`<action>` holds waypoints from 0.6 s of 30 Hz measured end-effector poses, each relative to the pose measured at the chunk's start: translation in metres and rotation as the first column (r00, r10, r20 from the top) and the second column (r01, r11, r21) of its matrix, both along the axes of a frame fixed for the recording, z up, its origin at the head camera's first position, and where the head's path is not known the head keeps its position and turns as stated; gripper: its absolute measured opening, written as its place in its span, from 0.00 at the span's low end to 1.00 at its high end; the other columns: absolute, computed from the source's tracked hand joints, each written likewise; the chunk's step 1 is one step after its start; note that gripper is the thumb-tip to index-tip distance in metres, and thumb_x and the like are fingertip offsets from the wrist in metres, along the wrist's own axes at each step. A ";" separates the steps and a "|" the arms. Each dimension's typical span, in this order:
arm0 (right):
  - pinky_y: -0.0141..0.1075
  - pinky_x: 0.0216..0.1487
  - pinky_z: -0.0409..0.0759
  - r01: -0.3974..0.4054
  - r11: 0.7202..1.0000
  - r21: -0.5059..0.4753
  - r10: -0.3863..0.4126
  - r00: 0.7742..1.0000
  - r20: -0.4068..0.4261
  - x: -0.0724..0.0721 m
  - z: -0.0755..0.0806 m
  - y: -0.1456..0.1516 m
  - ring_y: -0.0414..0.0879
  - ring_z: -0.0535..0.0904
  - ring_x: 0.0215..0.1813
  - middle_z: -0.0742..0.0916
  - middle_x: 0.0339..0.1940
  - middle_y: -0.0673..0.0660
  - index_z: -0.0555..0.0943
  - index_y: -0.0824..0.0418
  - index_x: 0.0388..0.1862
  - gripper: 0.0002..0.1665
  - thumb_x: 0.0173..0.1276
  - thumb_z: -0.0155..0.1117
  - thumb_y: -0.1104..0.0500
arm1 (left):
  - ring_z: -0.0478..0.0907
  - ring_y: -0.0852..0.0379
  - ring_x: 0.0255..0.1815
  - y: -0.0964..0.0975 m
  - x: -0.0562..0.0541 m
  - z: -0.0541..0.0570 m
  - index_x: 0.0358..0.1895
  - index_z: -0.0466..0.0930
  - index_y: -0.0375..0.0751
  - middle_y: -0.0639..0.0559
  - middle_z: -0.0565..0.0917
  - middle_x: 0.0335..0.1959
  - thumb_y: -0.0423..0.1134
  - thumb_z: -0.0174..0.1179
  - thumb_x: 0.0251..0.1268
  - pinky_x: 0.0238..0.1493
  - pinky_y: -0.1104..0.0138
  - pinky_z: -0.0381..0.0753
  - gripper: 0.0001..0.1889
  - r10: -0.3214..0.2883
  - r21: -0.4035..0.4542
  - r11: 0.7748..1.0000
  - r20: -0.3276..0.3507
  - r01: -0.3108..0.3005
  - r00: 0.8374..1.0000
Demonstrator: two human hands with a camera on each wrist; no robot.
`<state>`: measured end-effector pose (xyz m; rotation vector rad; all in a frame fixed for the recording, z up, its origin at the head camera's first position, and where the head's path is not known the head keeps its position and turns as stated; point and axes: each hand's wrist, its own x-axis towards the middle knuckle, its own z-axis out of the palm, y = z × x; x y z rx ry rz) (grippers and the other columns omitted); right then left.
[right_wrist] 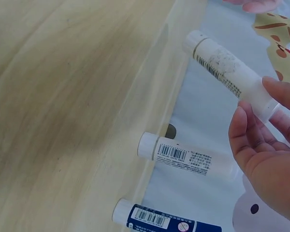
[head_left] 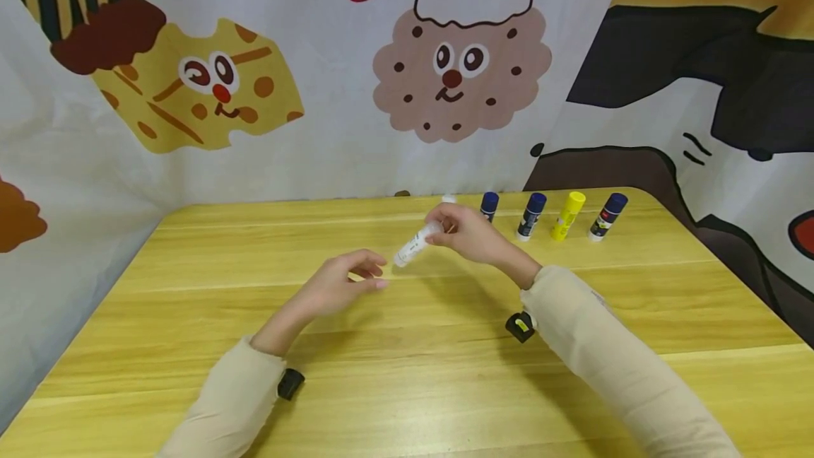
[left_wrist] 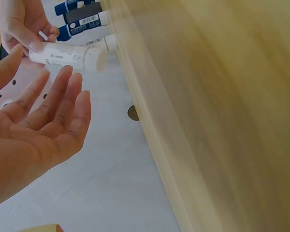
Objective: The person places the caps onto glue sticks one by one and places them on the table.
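Note:
My right hand [head_left: 473, 235] pinches a white glue stick [head_left: 412, 247] near one end, between thumb and fingers. The stick is tilted above the table, its other end pointing down and left. Close to that lower end is my left hand [head_left: 340, 285], fingers spread and loosely bent, with nothing in them. In the left wrist view the left palm [left_wrist: 43, 135] faces up, apart from the stick. Another white glue stick [right_wrist: 195, 157] stands on the table behind the right hand, mostly hidden in the head view.
Right of the second white stick, a row stands near the table's back edge: navy glue sticks [head_left: 490, 205] [head_left: 531, 218], a yellow glue stick [head_left: 569, 215] and another navy glue stick [head_left: 608, 218]. Behind the wooden table [head_left: 407, 387] hangs a cartoon-printed cloth [head_left: 331, 161].

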<state>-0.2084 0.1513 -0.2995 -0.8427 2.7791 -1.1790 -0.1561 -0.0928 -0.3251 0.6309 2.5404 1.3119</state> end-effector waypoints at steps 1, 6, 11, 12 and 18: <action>0.37 0.29 0.72 0.010 1.000 0.008 -0.010 1.000 0.000 -0.002 -0.001 -0.001 0.46 0.73 0.30 0.79 0.30 0.55 0.78 0.65 0.44 0.13 0.60 0.65 0.64 | 0.75 0.51 0.47 -0.001 0.000 0.000 0.53 0.74 0.38 0.44 0.79 0.45 0.41 0.58 0.63 0.43 0.58 0.76 0.17 0.002 -0.001 1.000 0.002 -0.002 1.000; 0.36 0.28 0.72 0.039 0.999 0.021 -0.039 0.999 0.000 -0.009 -0.004 -0.006 0.47 0.73 0.32 0.80 0.35 0.58 0.77 0.67 0.49 0.16 0.63 0.62 0.63 | 0.74 0.49 0.48 -0.005 0.002 0.003 0.54 0.74 0.37 0.42 0.78 0.46 0.40 0.58 0.63 0.45 0.58 0.76 0.17 0.001 0.015 1.000 0.018 -0.001 1.000; 0.35 0.27 0.73 0.053 0.999 0.012 -0.052 0.999 -0.016 -0.014 -0.006 -0.012 0.48 0.74 0.32 0.80 0.40 0.61 0.76 0.68 0.51 0.17 0.64 0.60 0.64 | 0.74 0.48 0.49 -0.010 0.003 0.004 0.54 0.74 0.38 0.42 0.79 0.46 0.41 0.58 0.63 0.46 0.57 0.75 0.18 0.007 0.000 1.000 0.010 -0.007 1.000; 0.35 0.27 0.73 0.053 0.999 0.007 -0.053 0.998 -0.019 -0.015 -0.007 -0.013 0.48 0.74 0.32 0.80 0.41 0.61 0.76 0.69 0.51 0.17 0.64 0.60 0.64 | 0.74 0.48 0.49 -0.011 0.003 0.005 0.54 0.74 0.39 0.42 0.79 0.46 0.42 0.58 0.63 0.46 0.57 0.75 0.18 0.008 -0.002 1.000 0.008 -0.008 1.000; 0.35 0.28 0.73 0.064 0.998 0.007 -0.064 0.997 -0.031 -0.020 -0.008 -0.021 0.49 0.75 0.33 0.80 0.44 0.63 0.74 0.69 0.54 0.19 0.64 0.59 0.66 | 0.74 0.47 0.49 -0.016 0.003 0.005 0.54 0.73 0.37 0.42 0.78 0.46 0.43 0.57 0.64 0.46 0.56 0.75 0.19 0.002 -0.003 1.000 0.005 -0.002 1.000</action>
